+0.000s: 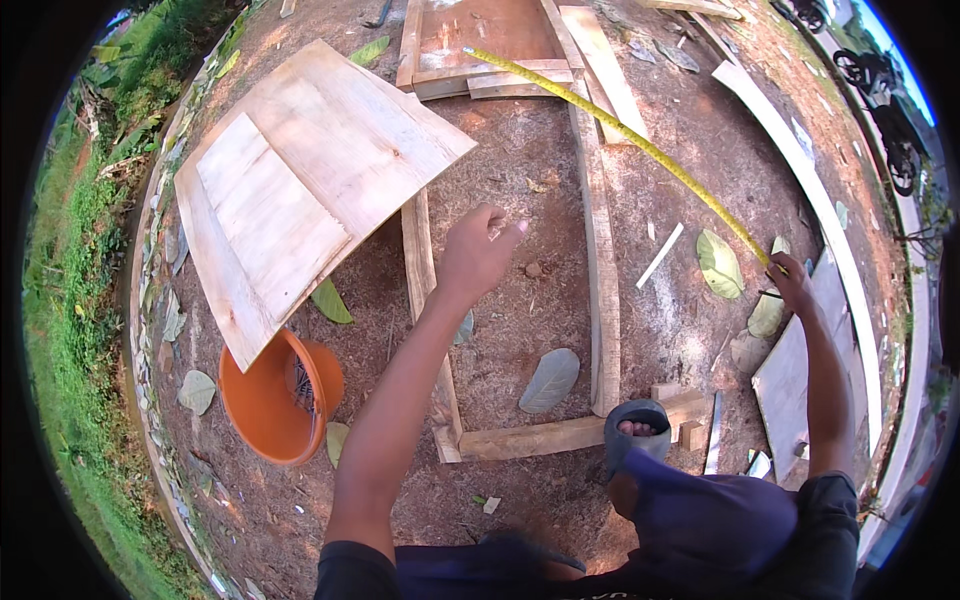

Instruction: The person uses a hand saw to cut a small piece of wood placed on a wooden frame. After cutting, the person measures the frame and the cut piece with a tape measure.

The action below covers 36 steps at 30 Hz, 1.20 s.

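My right hand (792,285) is closed round the near end of a yellow tape measure (660,155), at the right. Its blade runs out to the far left, and the free tip is over the far end of a wooden frame (600,260). A dark bit shows beside the fingers; the tape's case is mostly hidden. Over the middle of the frame hovers my left hand (480,255), empty, thumb apart from the half-curled fingers. To its left, a plywood sheet (370,130) with a smaller piece of plywood (265,205) on top lies above the ground, partly over the frame's left rail.
An orange bucket (270,400) with nails in it stands under the plywood's near corner. My sandalled foot (640,430) rests at the frame's near right corner, by small wood blocks (692,434). A long pale strip (800,150) curves along the right. Dry leaves (550,380) lie about.
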Motion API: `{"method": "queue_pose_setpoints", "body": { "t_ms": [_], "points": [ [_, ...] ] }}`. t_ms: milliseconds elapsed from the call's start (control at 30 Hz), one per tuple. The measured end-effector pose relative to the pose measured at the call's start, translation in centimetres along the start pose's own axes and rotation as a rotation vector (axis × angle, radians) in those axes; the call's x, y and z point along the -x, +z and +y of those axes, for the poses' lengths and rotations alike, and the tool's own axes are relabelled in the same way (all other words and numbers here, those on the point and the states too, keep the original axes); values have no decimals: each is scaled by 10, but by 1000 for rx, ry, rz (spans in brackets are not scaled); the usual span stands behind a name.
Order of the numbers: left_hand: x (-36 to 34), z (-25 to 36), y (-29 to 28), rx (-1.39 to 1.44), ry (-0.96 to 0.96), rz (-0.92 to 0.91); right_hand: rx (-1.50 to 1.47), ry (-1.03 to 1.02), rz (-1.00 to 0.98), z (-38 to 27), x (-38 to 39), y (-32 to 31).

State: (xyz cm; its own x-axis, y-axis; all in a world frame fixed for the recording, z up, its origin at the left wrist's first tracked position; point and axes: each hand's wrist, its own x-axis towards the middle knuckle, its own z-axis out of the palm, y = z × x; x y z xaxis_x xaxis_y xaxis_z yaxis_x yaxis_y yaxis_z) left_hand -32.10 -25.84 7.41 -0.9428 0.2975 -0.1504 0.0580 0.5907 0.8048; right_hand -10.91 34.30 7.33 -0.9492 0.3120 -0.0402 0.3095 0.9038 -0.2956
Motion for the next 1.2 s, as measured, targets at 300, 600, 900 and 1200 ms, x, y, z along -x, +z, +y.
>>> {"method": "queue_pose_setpoints", "body": {
  "t_ms": [300,600,900,1200],
  "points": [
    [34,-124,4,-659,-181,145,-35,147,-47,-66,-24,18],
    [37,-149,14,-416,-122,269,77,233,-32,-78,82,-12],
    [31,-142,15,-392,-192,214,101,565,-4,-135,194,-139],
    [34,-135,12,-418,-241,204,123,538,15,-162,240,-172]
  ]
}}
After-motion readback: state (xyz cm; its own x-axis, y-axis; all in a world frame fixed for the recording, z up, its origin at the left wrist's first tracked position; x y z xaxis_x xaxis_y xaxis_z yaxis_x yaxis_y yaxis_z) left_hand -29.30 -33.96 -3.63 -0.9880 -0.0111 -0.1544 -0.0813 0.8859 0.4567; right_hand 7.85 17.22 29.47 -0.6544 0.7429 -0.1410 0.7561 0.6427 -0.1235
